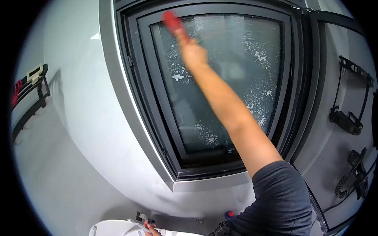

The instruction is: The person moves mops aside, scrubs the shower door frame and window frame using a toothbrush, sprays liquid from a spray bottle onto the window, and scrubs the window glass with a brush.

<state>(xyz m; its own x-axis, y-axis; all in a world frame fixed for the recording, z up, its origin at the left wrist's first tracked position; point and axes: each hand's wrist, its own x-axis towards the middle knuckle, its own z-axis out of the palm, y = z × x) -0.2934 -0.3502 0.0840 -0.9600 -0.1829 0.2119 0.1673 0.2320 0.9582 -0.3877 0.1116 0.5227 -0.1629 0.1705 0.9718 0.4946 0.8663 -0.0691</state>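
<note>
My right hand (pixel 194 55) is raised to the upper left of the window glass (pixel 224 70), closed around a red hand tool (pixel 172 23). Motion blur hides the tool's exact kind; its far end overlaps the top left of the dark frame. White foam patches (pixel 260 56) and droplets dot the pane on both sides and near the bottom. Low in the view, my left hand (pixel 152 231) is partly cut off by the lower edge. Its fingers are bent around a slim whitish thing (pixel 138 225) that I cannot make out.
A dark window frame (pixel 143 59) surrounds the pane. To the right hang a black wire rack (pixel 346 122) and a black fixture with a coiled cord (pixel 341 187). A rack (pixel 33 92) juts from the left wall. A white rounded fixture (pixel 104 227) stands below.
</note>
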